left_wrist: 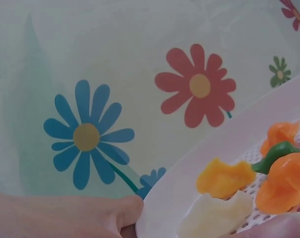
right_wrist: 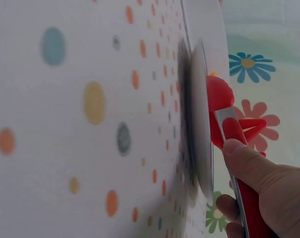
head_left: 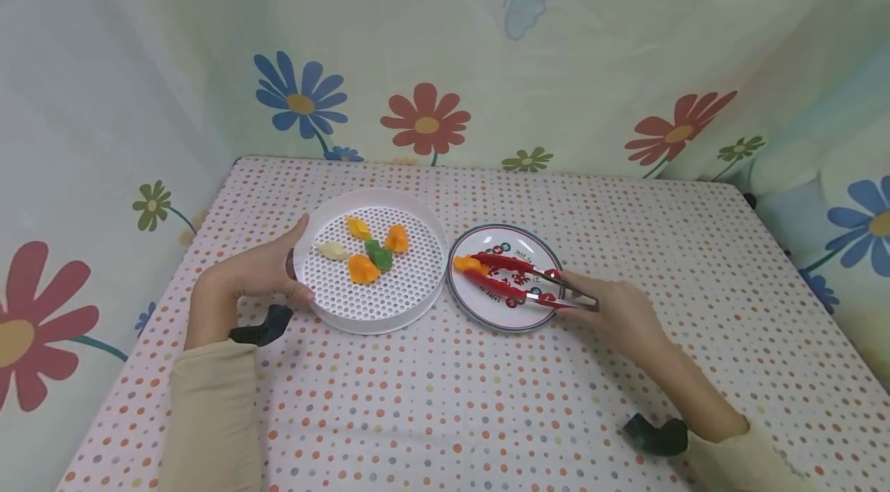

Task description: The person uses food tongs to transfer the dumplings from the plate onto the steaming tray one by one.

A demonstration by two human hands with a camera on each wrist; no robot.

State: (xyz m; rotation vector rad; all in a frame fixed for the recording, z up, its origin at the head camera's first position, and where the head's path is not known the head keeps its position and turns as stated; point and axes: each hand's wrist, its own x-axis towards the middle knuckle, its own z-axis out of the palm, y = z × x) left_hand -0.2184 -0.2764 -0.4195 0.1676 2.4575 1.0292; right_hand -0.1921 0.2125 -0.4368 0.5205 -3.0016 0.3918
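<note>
My left hand [head_left: 267, 268] holds the left side of a round white steamer basket [head_left: 426, 299] with a perforated base. Inside lie several toy dumplings: a yellow one [head_left: 358, 227], a cream one [head_left: 331, 250], a green one [head_left: 378, 254] and two orange ones, one near the front [head_left: 363, 269] and another at the right [head_left: 397, 238]. My right hand [head_left: 615, 314] grips red-tipped metal tongs [head_left: 535, 297] over a patterned white plate [head_left: 497, 320]. Another orange dumpling [head_left: 471, 265] is between the tong tips at the plate's left. In the right wrist view, my thumb [right_wrist: 249, 163] presses the red tong handle.
The plate stands close beside the basket's right side on a dotted tablecloth [head_left: 445, 407]. Behind the table hangs a flowered curtain [head_left: 348, 13]. A dark strap piece is by each wrist.
</note>
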